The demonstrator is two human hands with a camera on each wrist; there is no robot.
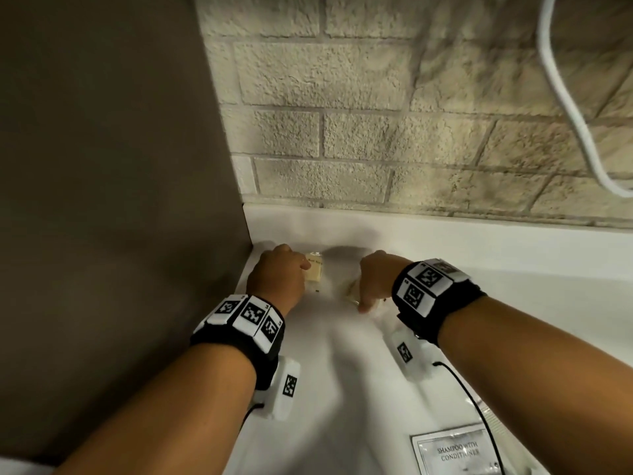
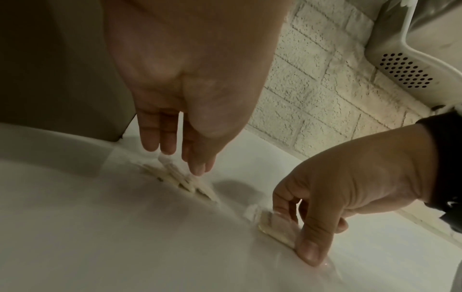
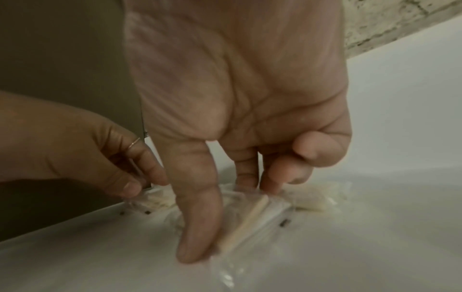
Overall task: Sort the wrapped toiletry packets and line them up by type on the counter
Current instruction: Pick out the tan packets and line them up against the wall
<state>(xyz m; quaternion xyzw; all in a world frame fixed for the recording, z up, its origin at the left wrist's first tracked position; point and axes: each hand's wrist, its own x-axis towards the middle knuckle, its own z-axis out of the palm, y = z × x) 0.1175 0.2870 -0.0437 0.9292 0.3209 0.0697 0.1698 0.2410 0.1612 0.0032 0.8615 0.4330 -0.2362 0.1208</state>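
Near the back left corner of the white counter [image 1: 342, 378] lies a cream soap packet [image 1: 315, 269] in clear wrap. My left hand [image 1: 277, 275] hangs over it with fingers pointing down; in the left wrist view its fingertips [image 2: 167, 150] touch the far end of that packet [image 2: 180, 179]. To the right, my right hand [image 1: 368, 296] pinches a second clear-wrapped cream packet [image 3: 252, 215] between thumb and fingers, tilted up on one edge [image 2: 275, 227]. A third packet [image 3: 312, 201] lies just beyond it. A flat packet printed "shampoo with conditioner" [image 1: 452, 450] lies near the front right.
A brown panel [image 1: 102, 166] walls off the counter's left side, and a brick wall [image 1: 342, 132] runs along the back. A white cord [image 1: 565, 97] hangs at the upper right. A white wall appliance with vent holes [image 2: 405, 67] is mounted above the counter.
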